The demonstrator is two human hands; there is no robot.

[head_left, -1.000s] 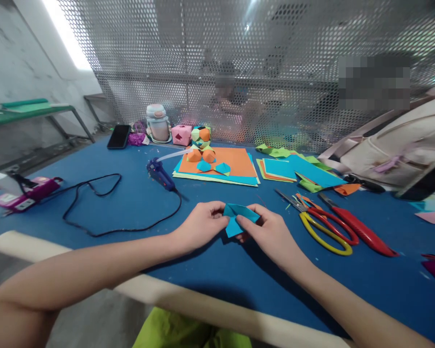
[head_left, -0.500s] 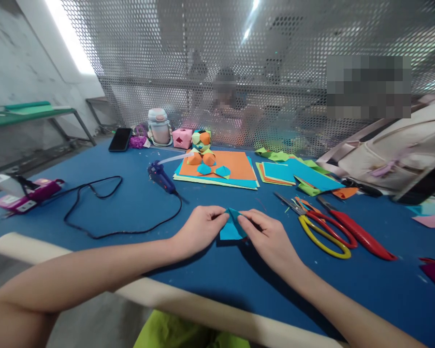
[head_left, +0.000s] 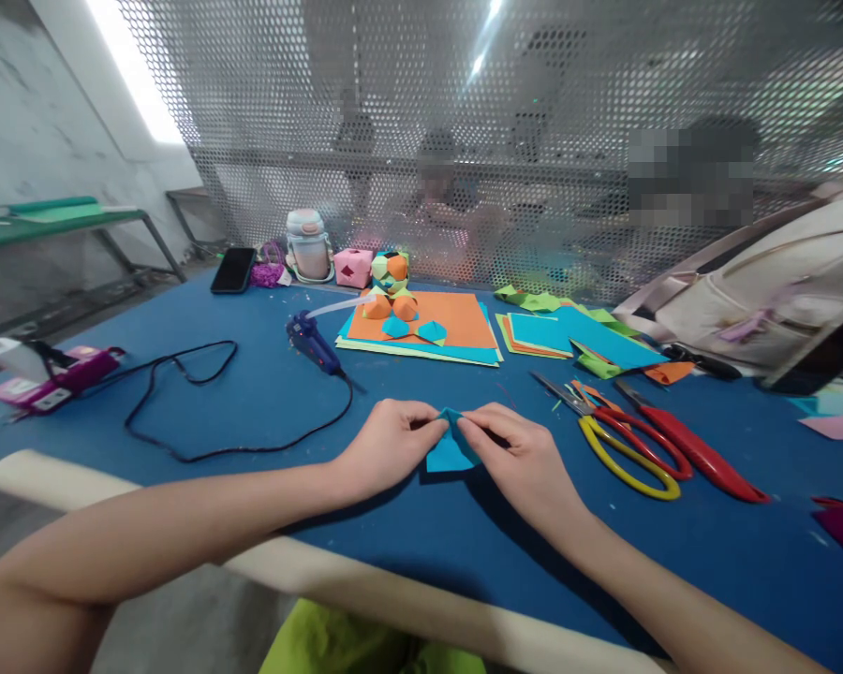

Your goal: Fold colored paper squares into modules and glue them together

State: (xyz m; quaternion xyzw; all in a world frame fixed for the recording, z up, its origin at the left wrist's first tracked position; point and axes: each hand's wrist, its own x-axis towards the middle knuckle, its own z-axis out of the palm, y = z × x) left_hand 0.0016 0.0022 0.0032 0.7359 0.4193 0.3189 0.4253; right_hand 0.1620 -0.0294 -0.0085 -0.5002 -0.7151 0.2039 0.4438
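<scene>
Head view: paper (head_left: 451,454), spread wider one second ago, now narrows to a peak pointing forward. Left hand (head_left: 391,442) and right hand (head_left: 520,453) pinch it; its long axis is unclear.

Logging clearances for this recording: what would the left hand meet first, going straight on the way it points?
Beyond the blue paper it holds, the left hand would probably meet the right hand first, just across the paper, though depth is unclear.
</scene>
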